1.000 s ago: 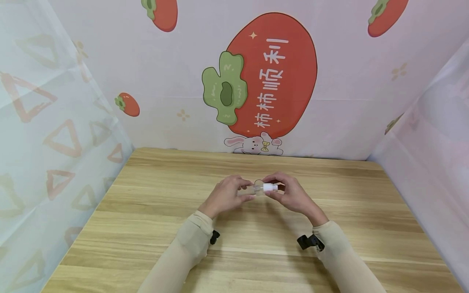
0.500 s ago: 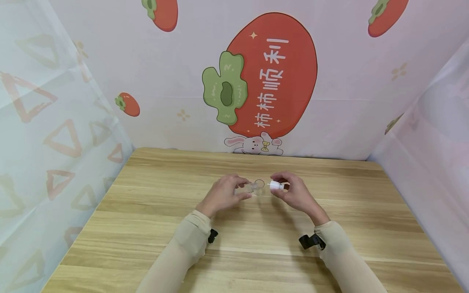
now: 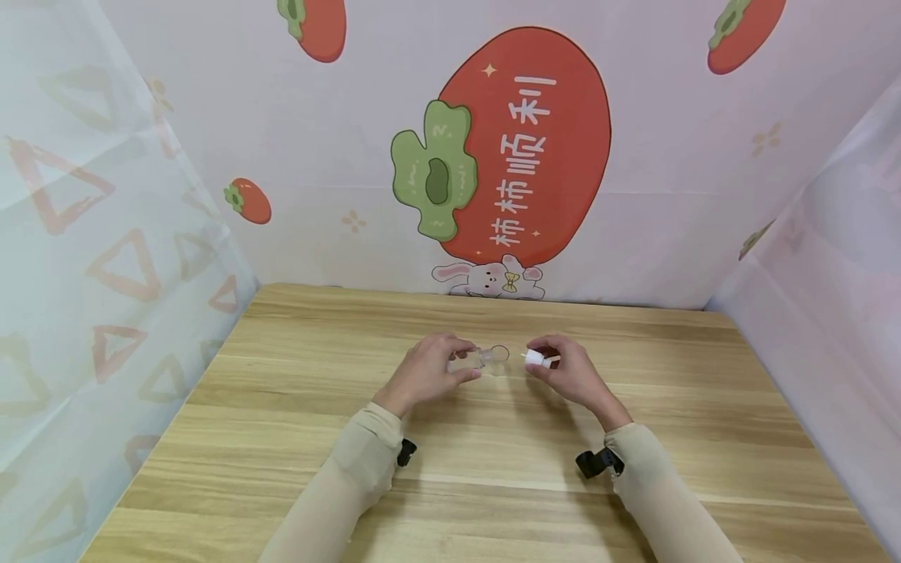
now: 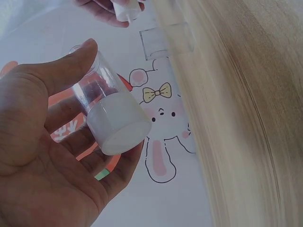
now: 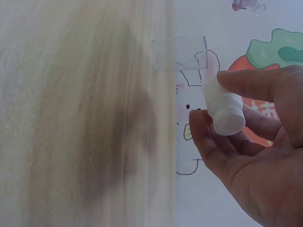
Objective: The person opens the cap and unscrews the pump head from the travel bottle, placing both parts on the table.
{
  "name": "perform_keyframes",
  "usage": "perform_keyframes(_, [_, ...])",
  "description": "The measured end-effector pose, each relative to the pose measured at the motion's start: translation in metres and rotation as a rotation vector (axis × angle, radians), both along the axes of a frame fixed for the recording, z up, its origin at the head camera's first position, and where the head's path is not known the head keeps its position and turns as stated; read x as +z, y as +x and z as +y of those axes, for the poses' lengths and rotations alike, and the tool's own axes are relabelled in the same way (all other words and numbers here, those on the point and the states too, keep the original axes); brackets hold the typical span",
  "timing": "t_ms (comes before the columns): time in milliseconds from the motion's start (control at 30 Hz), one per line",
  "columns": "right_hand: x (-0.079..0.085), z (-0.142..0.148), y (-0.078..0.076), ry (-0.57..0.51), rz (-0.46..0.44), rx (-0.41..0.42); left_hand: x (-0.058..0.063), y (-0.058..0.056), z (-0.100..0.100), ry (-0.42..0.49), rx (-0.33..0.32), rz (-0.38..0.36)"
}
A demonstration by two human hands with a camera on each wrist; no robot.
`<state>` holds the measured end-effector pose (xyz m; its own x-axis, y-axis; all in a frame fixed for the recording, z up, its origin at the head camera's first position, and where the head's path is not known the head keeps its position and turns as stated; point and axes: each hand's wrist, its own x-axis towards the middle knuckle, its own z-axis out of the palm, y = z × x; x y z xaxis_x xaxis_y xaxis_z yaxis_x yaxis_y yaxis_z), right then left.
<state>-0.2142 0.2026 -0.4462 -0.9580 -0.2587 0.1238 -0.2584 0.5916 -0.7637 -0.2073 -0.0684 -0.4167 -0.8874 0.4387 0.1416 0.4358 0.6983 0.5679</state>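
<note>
My left hand point(image 3: 426, 371) grips a small clear bottle point(image 4: 117, 118) with a whitish lower part, thumb near its neck and fingers around the far side. In the head view the bottle lies sideways in the hand, its neck toward the right. A white pump top point(image 5: 225, 108) is pinched between the thumb and fingers of my right hand point(image 3: 572, 374); a thin stem sticks out of it toward the left. Bottle and pump top are apart. Between the two hands stands a clear cylindrical cap point(image 4: 166, 42) on the table, its round rim facing up.
The wooden table point(image 3: 450, 485) reaches back to a printed backdrop point(image 3: 655, 234) with a big red persimmon and a rabbit. Pale fabric walls point(image 3: 63, 313) flank both sides. Each wrist carries a black camera mount point(image 3: 597, 463).
The pump top has come off the bottle's neck and moved right with my right hand. My left hand has shifted slightly left with the bottle. The clear cap stays standing between them.
</note>
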Motion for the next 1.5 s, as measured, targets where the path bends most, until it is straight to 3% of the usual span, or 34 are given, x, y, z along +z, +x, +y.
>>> perform_keyframes(600, [-0.011, 0.0, -0.007, 0.107, -0.005, -0.077, 0.0, 0.0, -0.002, 0.026, -0.012, 0.006])
perform_keyframes(1067, [-0.021, 0.002, -0.016, 0.186, -0.006, -0.081, -0.003, -0.001, 0.0, 0.035, -0.031, 0.014])
perform_keyframes(1500, [-0.019, 0.003, -0.015, 0.201, -0.004, -0.085, -0.005, -0.001, 0.003, 0.033, -0.029, 0.004])
